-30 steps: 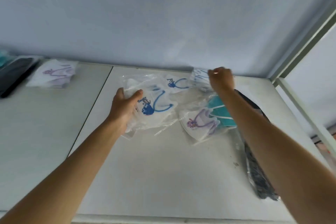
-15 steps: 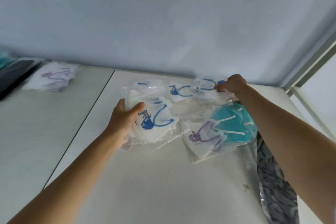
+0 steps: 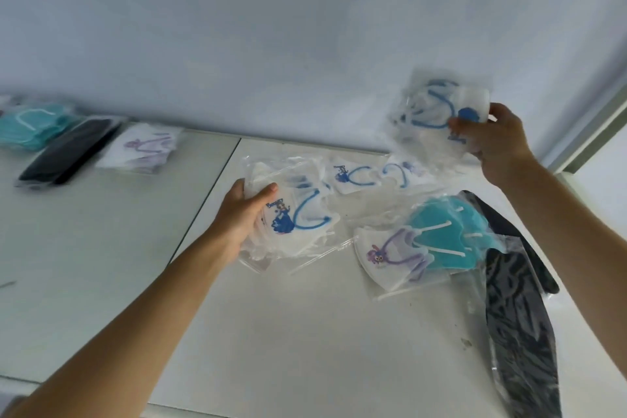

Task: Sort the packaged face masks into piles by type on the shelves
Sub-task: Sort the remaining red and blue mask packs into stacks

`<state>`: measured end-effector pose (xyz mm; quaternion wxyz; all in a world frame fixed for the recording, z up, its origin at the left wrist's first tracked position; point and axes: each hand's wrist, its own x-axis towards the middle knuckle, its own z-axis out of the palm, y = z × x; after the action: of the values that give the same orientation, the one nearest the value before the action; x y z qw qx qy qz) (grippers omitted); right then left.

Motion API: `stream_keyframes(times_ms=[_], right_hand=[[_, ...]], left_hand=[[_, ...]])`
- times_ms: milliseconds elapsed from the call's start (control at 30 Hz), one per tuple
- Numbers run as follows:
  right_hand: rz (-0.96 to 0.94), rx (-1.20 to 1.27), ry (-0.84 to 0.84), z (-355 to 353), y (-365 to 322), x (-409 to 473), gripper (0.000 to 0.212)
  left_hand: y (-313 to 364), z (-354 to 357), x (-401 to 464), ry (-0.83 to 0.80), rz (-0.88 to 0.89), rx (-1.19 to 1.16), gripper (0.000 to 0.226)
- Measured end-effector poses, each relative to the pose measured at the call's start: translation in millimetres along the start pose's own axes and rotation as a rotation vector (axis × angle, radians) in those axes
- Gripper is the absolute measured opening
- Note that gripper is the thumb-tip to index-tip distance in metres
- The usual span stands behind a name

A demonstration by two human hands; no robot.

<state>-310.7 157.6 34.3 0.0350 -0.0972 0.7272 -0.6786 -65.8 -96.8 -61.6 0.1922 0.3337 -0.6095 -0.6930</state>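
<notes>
On the white shelf (image 3: 305, 332), 3 sorted piles sit far left. The left hand (image 3: 242, 214) grips the blue-print stack (image 3: 291, 224); the right hand (image 3: 492, 142) pinches another clear-bagged blue-print mask (image 3: 431, 108) aloft. Purple (image 3: 390, 258), teal (image 3: 448, 234) and dark masks (image 3: 519, 332) remain unsorted.

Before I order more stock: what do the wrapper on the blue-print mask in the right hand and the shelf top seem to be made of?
The wrapper looks like thin clear plastic film: glossy, crinkled, with the white mask and blue loop showing through. The right hand pinches it easily. The shelf top looks like smooth painted metal or laminate, off-white and matt, with a straight seam between panels; which one is unclear.
</notes>
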Motion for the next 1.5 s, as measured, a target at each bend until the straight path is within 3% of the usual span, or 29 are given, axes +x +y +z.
stream_keyframes(times_ms=[133, 200, 300, 400, 467, 533, 600, 700, 800, 867, 967, 1267, 1500], right_hand=[[0.11, 0.33, -0.327, 30.5, -23.7, -46.9, 0.017], [0.178, 0.262, -0.491, 56.3, -16.4, -73.5, 0.017], [0.219, 0.033, -0.598, 90.8, 7.1, -102.6, 0.022], [0.277, -0.039, -0.575, 108.9, 17.3, -115.6, 0.03], [0.298, -0.026, -0.594, 118.5, 18.5, -123.5, 0.029], [0.348, -0.006, -0.604, 130.1, 21.1, -132.7, 0.037], [0.365, -0.041, -0.599, 140.7, 21.0, -142.4, 0.044], [0.29, -0.132, -0.592, 163.5, 17.0, -159.4, 0.045], [0.259, -0.094, -0.6, 191.6, 9.4, -184.0, 0.054], [0.343, -0.011, -0.692, 211.2, 6.2, -197.7, 0.061], [0.45, 0.062, -0.87, 240.7, -0.6, -222.2, 0.049], [0.372, 0.067, -0.707, 442.2, -25.5, -330.6, 0.054], [0.454, 0.129, -0.746, 551.8, -45.6, -377.7, 0.04]], left_hand=[[9.8, 7.1, -2.3, -0.054, 0.007, -0.019, 0.038], [14.7, 11.2, -5.3, -0.088, -0.008, -0.031, 0.029], [22.2, 11.0, -10.3, -0.125, -0.06, -0.111, 0.026], [29.0, 0.8, -18.0, -0.089, -0.07, -0.069, 0.032], [34.8, -7.7, -25.4, -0.059, -0.131, -0.11, 0.049], [39.1, -17.7, -32.0, -0.092, -0.193, -0.163, 0.071], [46.3, -30.1, -43.4, -0.154, -0.19, -0.126, 0.079], [56.3, -56.2, -69.3, -0.206, -0.126, 0.061, 0.055], [60.7, -89.7, -80.5, -0.1, -0.089, 0.06, 0.037], [64.3, -121.5, -82.2, -0.037, -0.084, 0.066, 0.026], [68.8, -169.1, -83.8, -0.011, -0.092, 0.125, 0.009], [91.3, -384.6, -58.0, 0.123, -0.105, 0.305, 0.024], [109.8, -504.3, -22.7, 0.115, -0.081, 0.344, 0.023]])
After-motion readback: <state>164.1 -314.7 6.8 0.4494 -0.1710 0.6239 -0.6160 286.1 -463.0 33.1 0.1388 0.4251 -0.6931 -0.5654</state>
